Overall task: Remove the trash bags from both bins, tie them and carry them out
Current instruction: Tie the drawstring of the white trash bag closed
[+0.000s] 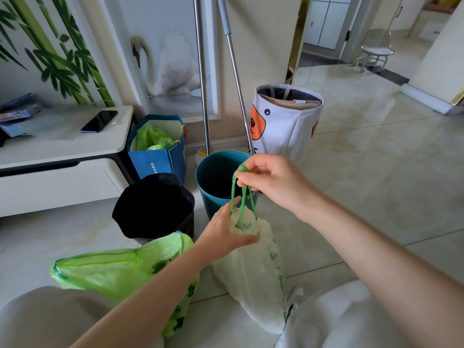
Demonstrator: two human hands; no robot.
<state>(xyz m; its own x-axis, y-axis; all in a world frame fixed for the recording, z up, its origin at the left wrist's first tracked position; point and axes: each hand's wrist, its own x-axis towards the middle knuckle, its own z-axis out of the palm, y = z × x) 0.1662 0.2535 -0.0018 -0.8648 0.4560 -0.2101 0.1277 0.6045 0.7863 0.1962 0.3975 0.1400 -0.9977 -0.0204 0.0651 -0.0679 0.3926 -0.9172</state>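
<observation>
A white trash bag (253, 277) with green drawstrings (237, 194) stands on the floor between my knees. My left hand (226, 232) grips its gathered neck. My right hand (271, 179) pinches the drawstring loops and holds them taut above the neck. A green trash bag (118, 270) lies on the floor under my left forearm, its mouth loose. Behind them stand a teal bin (213, 177) with no bag in it and a second bin lined with a black bag (153, 204).
A blue paper bag (157, 159) holding green plastic stands by a white cabinet (62, 177) with a phone (99, 121) on top. Two mop poles (234, 71) lean on the wall beside a white fabric hamper (286, 126). Tiled floor stretches to the right.
</observation>
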